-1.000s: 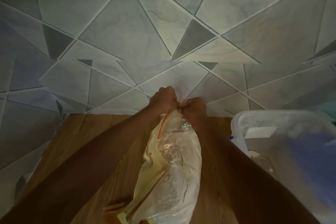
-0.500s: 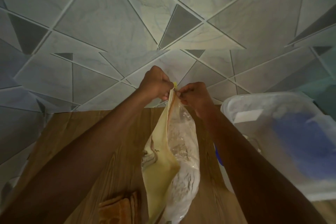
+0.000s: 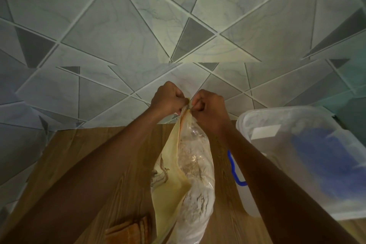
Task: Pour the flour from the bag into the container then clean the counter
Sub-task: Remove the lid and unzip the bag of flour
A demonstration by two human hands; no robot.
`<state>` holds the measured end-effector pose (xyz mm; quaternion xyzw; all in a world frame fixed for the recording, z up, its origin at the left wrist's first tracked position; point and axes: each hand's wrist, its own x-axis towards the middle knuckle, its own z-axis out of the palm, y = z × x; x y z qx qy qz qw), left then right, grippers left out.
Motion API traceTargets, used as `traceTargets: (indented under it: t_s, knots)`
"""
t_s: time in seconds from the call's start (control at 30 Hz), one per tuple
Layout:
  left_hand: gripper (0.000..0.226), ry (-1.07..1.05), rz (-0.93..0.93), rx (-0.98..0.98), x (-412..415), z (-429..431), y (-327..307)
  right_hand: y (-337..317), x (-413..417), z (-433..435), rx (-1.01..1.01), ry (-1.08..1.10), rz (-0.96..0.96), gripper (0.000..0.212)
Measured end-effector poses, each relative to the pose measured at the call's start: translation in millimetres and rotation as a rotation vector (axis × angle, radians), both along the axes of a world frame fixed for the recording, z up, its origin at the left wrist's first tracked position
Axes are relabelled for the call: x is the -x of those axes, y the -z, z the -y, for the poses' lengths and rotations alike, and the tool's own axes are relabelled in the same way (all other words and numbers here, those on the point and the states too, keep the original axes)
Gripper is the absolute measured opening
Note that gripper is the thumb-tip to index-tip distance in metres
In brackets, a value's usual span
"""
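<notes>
A tall clear and yellow plastic flour bag (image 3: 190, 188) stands upright on the wooden counter (image 3: 95, 156), white flour showing through its clear side. My left hand (image 3: 168, 100) and my right hand (image 3: 208, 106) are both clenched on the bag's top edge, knuckles close together, pinching the plastic between them. To the right stands a translucent plastic container (image 3: 297, 156) with a white rim, a white label and a blue handle (image 3: 232, 168) on its near side. The bag's bottom is cut off by the frame.
A folded brown cloth (image 3: 130, 231) lies on the counter at the lower left of the bag. A wall of grey and white triangular tiles (image 3: 178, 25) rises directly behind the counter. Bare wood lies left of my left forearm.
The view has tilted, so hands and bag top sit higher in the frame. Both hands stay gripped on the bag's top edge. The brown cloth has come into view.
</notes>
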<state>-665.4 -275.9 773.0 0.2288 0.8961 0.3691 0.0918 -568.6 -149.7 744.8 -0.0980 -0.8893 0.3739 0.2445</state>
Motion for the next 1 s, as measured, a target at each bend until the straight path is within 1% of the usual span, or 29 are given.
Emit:
traceTargets:
  t_s: [0.07, 0.23, 0.3, 0.43, 0.5, 0.57, 0.63, 0.67, 0.73, 0.77, 0.8, 0.87, 0.93, 1.0]
  knots:
    - [0.012, -0.002, -0.004, 0.010, 1, -2, 0, -4, -2, 0, -0.087, -0.040, -0.025, 0.017]
    - [0.012, -0.014, -0.050, 0.044, 8, -3, 3, -12, -8, 11, -0.165, -0.235, -0.007, 0.020]
    - [0.015, -0.039, -0.070, 0.054, 10, -2, 4, -10, -15, 21, -0.166, -0.311, 0.014, 0.024]
    - [0.014, -0.080, -0.054, 0.050, 15, 1, 11, -4, -39, 37, -0.072, -0.421, 0.085, 0.032]
    - [0.016, -0.068, -0.051, 0.047, 12, 5, 13, -4, -50, 42, -0.063, -0.417, 0.082, 0.031]
    - [0.029, -0.033, -0.042, 0.086, 5, 10, 11, -5, -59, 45, -0.050, -0.382, 0.052, 0.031]
    - [0.050, -0.002, -0.009, 0.225, -6, 15, 4, -5, -68, 46, -0.027, -0.333, 0.028, 0.033]
    - [0.054, 0.023, 0.033, 0.323, -13, 19, 0, -4, -71, 47, -0.012, -0.313, 0.023, 0.037]
    - [0.046, 0.152, 0.132, 0.494, -28, 27, -2, -2, -77, 51, 0.022, -0.277, 0.012, 0.047]
    - [0.039, 0.222, 0.174, 0.535, -36, 31, -1, 0, -80, 52, 0.041, -0.263, 0.010, 0.048]
    - [0.033, 0.263, 0.205, 0.540, -41, 33, 1, 1, -82, 53, 0.050, -0.249, 0.011, 0.047]
    - [0.029, 0.254, 0.202, 0.491, -47, 36, 6, 3, -85, 54, 0.031, -0.235, 0.017, 0.043]
    - [0.033, 0.184, 0.160, 0.442, -49, 33, 10, 5, -88, 54, 0.030, -0.242, 0.014, 0.043]
    - [0.038, 0.135, 0.097, 0.421, -49, 26, 9, 7, -89, 52, 0.050, -0.255, 0.003, 0.047]
